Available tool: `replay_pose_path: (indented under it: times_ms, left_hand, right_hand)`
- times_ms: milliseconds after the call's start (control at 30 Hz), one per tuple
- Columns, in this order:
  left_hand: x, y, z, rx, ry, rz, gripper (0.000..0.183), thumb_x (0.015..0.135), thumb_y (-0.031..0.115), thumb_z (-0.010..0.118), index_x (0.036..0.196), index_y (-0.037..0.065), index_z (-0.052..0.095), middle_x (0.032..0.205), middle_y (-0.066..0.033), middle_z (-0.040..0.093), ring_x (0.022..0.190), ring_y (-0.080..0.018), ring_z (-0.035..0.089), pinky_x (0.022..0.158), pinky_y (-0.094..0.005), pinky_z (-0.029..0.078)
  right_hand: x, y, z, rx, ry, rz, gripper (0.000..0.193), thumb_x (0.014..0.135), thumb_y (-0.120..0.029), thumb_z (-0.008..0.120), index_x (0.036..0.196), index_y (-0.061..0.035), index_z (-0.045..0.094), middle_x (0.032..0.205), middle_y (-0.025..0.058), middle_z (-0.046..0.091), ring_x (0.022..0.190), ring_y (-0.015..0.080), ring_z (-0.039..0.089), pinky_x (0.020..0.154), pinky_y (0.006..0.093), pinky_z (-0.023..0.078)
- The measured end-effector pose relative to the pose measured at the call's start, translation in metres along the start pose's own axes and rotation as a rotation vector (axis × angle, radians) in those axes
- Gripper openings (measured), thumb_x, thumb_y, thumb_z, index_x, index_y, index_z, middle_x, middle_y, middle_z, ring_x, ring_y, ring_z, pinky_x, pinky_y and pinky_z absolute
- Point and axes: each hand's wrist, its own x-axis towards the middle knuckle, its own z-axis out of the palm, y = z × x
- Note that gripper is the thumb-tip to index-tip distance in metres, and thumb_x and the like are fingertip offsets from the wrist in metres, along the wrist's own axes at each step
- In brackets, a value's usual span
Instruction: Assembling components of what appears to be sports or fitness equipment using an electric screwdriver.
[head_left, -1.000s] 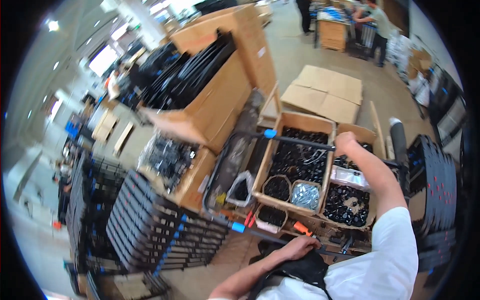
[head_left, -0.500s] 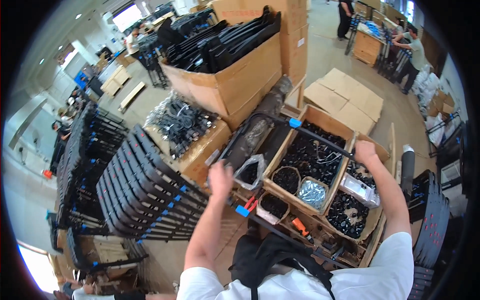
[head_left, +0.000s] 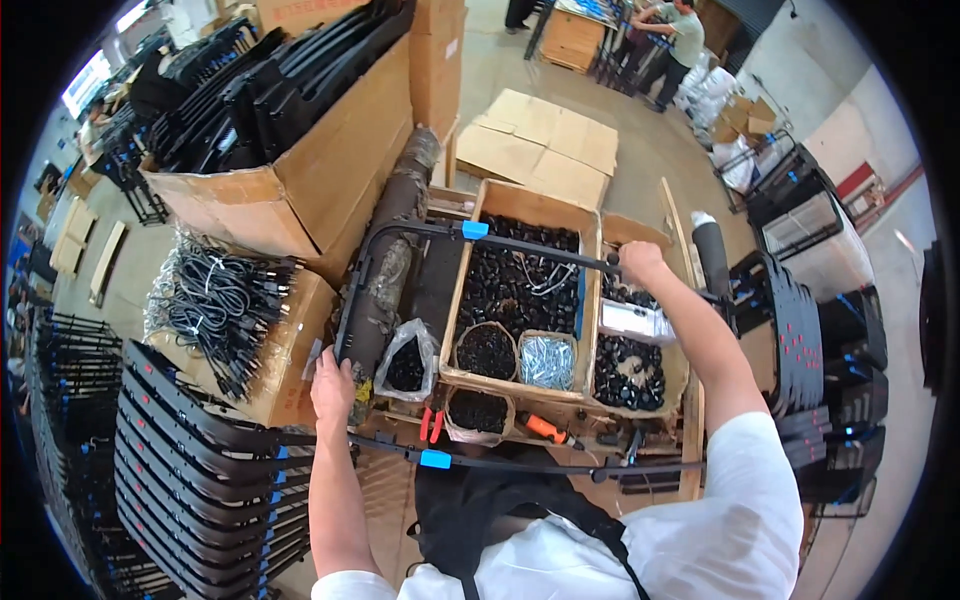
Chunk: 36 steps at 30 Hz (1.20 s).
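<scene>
A black U-shaped tubular frame with blue clips lies across the parts bins in front of me, its lower bar crossing near my body. My left hand grips its left side, fingers curled around the tube. At the far end of the upper bar, my right hand is closed beside the dark tube end; whatever the fingers hold is hidden. Below that hand is a compartment of black plastic caps with a clear plastic packet across it. The wooden bin holds more black parts and a box of silver screws.
Red-handled pliers and an orange tool lie along the near edge. A bag of black parts stands beside a wrapped roll. Bundled cables top a carton at left, near stacked black frames. People work farther back.
The view has swung right, so everything sits farther left. My left hand, blurred before, now rests on the frame's left side. My right hand stays by the tube end.
</scene>
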Motion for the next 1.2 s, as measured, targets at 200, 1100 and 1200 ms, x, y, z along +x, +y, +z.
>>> replay_pose_path:
  times_ms: [200,1100,1200]
  left_hand:
    - [0.008,0.002,0.003,0.001,0.060,0.051,0.047,0.104,0.021,0.062,0.146,0.007,0.051,0.138,-0.0247,0.061,0.121,-0.0458,0.062,0.099,-0.0534,0.052]
    - [0.015,-0.008,-0.001,0.144,0.074,0.076,0.031,0.099,0.020,0.068,0.123,0.006,0.055,0.116,-0.0226,0.062,0.106,-0.0442,0.067,0.087,-0.0529,0.058]
    - [0.020,0.001,0.012,0.111,0.084,0.125,0.033,0.099,0.021,0.067,0.125,0.005,0.055,0.116,-0.0217,0.062,0.107,-0.0416,0.067,0.084,-0.0526,0.060]
  right_hand:
    - [0.021,0.001,0.008,-0.097,-0.093,0.061,0.027,0.088,-0.020,0.072,0.110,-0.0088,0.082,0.115,0.0126,0.080,0.109,0.0290,0.077,0.089,0.0419,0.062]
    - [0.031,-0.037,0.023,0.310,0.009,0.024,0.046,0.091,-0.026,0.069,0.127,-0.0021,0.054,0.108,0.0278,0.073,0.105,0.0465,0.071,0.092,0.0562,0.055]
    - [0.030,-0.011,0.048,0.367,0.055,0.162,0.041,0.098,-0.031,0.058,0.124,0.0005,0.053,0.109,0.0327,0.072,0.105,0.0498,0.070,0.093,0.0589,0.053]
